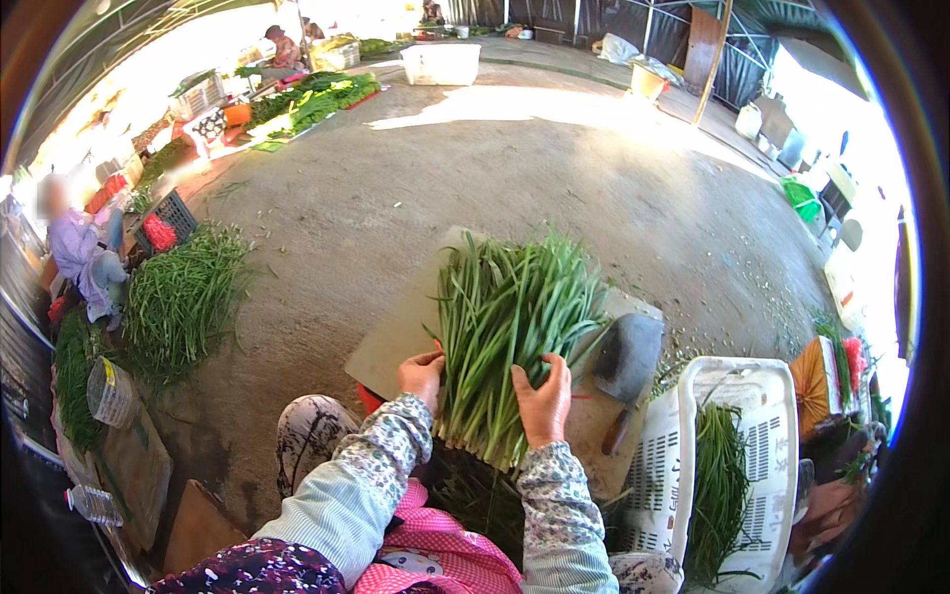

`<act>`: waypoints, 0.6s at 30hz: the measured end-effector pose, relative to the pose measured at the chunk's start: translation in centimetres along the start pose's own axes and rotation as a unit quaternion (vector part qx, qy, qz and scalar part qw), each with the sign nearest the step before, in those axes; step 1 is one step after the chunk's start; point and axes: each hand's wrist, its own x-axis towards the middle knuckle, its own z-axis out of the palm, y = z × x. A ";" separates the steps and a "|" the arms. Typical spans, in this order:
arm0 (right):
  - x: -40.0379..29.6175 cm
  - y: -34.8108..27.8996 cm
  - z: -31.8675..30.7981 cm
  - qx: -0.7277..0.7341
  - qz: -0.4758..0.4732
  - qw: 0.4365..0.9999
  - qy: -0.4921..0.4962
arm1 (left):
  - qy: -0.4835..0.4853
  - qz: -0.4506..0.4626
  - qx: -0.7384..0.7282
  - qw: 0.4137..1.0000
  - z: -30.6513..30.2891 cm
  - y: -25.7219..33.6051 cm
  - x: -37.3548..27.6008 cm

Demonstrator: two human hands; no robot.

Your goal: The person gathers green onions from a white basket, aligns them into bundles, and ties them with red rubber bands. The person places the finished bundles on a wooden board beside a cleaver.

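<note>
A thick bunch of green garlic chives lies on a board before me, pale stem ends towards my lap. My left hand is at the bunch's left edge. Its fingertips pinch a red tie, mostly hidden. Against the right edge rests my right hand, thumb and forefinger apart; its other fingers are partly hidden. A short red strip shows just right of that hand. Further right, a broad-bladed cleaver lies flat on the board, its wooden handle towards me.
A white plastic crate with loose chives stands close on my right. Left on the concrete floor is a heap of greens, beside a seated person. Another white tub stands far ahead.
</note>
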 end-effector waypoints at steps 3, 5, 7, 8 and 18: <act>0.0 -0.8 0.1 -0.004 -0.018 1.000 -0.009 | 0.020 0.026 0.043 0.999 0.8 0.7 -0.7; 0.2 0.3 0.6 0.006 -0.017 1.000 -0.014 | -0.012 0.030 0.039 0.999 0.7 0.9 -0.6; 0.3 0.7 0.2 0.039 0.036 0.998 -0.040 | -0.031 0.051 0.051 0.997 0.7 1.8 -1.0; 0.3 1.5 -0.2 0.048 0.013 0.999 -0.022 | -0.018 0.058 0.081 0.995 1.0 1.8 -1.2; -0.1 6.8 -3.8 -0.202 0.082 0.976 -0.009 | -0.015 0.039 0.039 0.998 0.5 1.2 -1.7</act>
